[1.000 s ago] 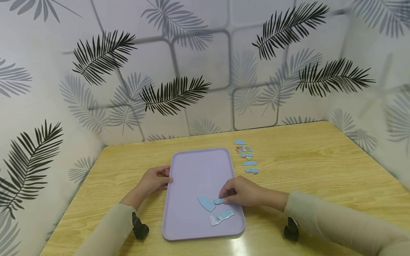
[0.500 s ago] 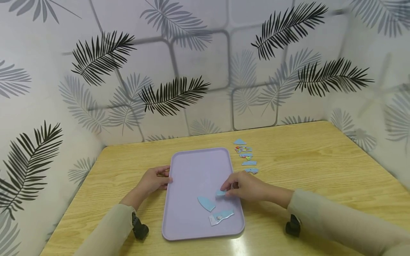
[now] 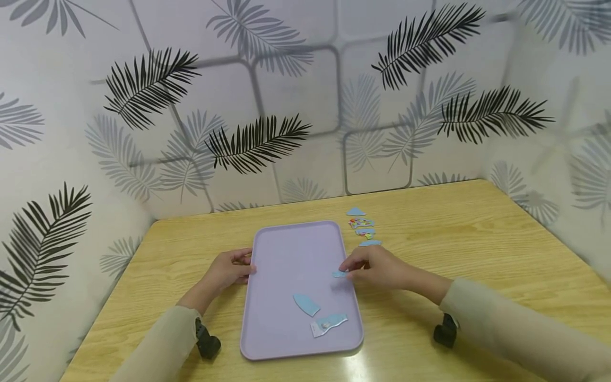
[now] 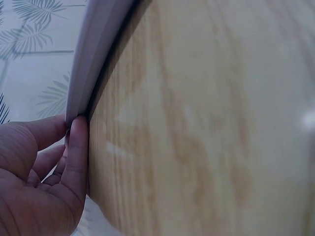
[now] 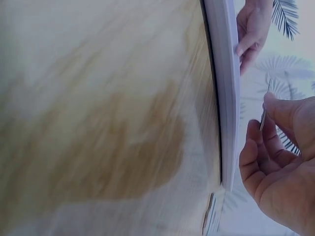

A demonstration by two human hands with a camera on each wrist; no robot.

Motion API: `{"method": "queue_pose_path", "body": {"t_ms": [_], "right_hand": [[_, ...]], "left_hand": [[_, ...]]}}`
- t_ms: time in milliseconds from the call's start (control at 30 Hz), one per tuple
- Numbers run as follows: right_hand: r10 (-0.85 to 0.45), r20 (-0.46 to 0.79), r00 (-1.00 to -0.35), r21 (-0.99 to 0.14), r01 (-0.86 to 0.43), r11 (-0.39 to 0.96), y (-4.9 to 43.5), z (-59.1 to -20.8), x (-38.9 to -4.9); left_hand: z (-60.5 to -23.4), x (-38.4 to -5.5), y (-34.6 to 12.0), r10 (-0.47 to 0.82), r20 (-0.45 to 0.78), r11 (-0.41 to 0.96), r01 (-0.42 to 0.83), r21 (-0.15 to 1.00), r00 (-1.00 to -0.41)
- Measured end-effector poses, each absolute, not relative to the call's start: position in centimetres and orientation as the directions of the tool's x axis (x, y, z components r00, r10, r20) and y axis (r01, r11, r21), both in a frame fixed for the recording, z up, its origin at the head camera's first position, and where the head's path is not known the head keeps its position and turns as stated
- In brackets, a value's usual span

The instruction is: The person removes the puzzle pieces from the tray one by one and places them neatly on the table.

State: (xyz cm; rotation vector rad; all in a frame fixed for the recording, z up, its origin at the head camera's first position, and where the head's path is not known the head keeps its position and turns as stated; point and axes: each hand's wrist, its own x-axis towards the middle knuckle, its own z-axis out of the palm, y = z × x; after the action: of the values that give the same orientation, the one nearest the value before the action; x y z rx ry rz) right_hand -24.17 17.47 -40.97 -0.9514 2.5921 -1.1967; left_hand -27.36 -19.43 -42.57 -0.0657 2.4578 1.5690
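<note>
A lavender tray [image 3: 291, 254] lies flat on the wooden table. At its left rim my left hand [image 3: 229, 269] grips the edge between thumb and fingers; the left wrist view shows the fingertips [image 4: 77, 128] right at the rim. Over the tray's right side, my right hand [image 3: 382, 269] pinches a small light blue puzzle piece [image 3: 339, 274] between thumb and fingers. The right wrist view shows that piece edge-on, as a thin sliver [image 5: 263, 117]. Lower on the tray lie a pointed light blue piece [image 3: 306, 304] and a larger blue piece with a white end [image 3: 329, 324].
Beyond the right hand, a column of flat pieces lies on the table [image 3: 448, 228]: a blue triangle [image 3: 356, 211], a multicoloured one [image 3: 361, 223], a blue-and-yellow one [image 3: 365, 233] and a blue strip [image 3: 370, 243]. A leaf-patterned wall covering [image 3: 305, 106] stands behind.
My right hand has lifted the small blue piece and carried it up along the tray's right side; it now covers the nearest piece of the column. The left hand stays at the rim.
</note>
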Motion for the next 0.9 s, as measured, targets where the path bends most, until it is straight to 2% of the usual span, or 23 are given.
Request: {"method": "queue_pose_path", "body": {"t_ms": [600,900], "right_hand": [[-0.531,0.119,-0.839,-0.738,-0.433,0.518,22.3,-41.9,-25.3],[-0.531,0.141,-0.835,-0.721,-0.454,0.523,24.2,-42.0,-25.7]], "left_hand": [[-42.7,-27.4,-19.5,0.088,-0.210,0.418,-0.155,0.895,-0.974],[-42.6,-27.3,-19.4,0.082,-0.217,0.417,-0.164,0.894,-0.973]]}}
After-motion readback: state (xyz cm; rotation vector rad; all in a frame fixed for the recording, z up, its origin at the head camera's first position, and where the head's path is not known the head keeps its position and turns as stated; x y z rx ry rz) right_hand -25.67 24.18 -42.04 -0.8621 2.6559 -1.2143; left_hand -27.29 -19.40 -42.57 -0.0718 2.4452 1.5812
